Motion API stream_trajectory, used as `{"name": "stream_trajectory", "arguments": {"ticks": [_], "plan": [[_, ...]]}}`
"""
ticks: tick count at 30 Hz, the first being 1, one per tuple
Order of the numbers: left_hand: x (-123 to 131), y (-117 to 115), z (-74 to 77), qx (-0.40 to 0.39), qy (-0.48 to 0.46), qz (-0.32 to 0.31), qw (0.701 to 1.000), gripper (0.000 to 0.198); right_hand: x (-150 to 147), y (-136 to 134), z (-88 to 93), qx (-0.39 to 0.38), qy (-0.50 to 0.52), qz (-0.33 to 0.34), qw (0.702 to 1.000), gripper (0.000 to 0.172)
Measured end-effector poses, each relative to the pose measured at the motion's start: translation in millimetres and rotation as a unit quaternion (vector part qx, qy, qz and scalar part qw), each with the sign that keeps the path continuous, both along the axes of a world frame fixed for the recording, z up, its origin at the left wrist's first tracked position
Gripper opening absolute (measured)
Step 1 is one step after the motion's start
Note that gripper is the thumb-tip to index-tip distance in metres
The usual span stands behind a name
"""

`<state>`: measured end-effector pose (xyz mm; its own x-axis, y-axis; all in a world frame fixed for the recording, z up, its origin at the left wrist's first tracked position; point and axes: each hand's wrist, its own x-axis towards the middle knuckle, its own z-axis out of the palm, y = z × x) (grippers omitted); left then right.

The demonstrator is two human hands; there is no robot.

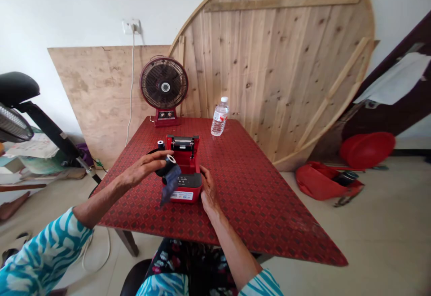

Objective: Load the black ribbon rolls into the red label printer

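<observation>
A red and black label printer (183, 195) stands on the table with its lid (182, 143) raised, so the red inside shows. Above its left front, my left hand (148, 166) is closed on a dark roll (165, 166) with a white end. A loose dark strip (171, 186) hangs from this roll over the printer's front. My right hand (209, 189) rests against the printer's right side, its fingers partly hidden by the casing. Behind my left hand stands a second small dark roll (160, 145) with a white top.
The table (249, 197) has a red patterned cover. At its back stand a maroon fan (164, 85) and a clear water bottle (220, 117). A large round wooden board (269, 62) leans on the wall. On the right floor lie a red bag (313, 181) and a red basin (367, 149).
</observation>
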<state>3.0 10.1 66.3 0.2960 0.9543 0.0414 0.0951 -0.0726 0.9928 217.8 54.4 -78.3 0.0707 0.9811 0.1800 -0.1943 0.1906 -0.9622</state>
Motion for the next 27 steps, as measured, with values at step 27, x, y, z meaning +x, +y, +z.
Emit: {"name": "stream_trajectory", "arguments": {"ticks": [27], "plan": [[42,79,-32.4,0.204,0.356,-0.091,0.907,0.013,-2,0,2.5,0.035,-0.004,-0.003,0.999,0.034]]}}
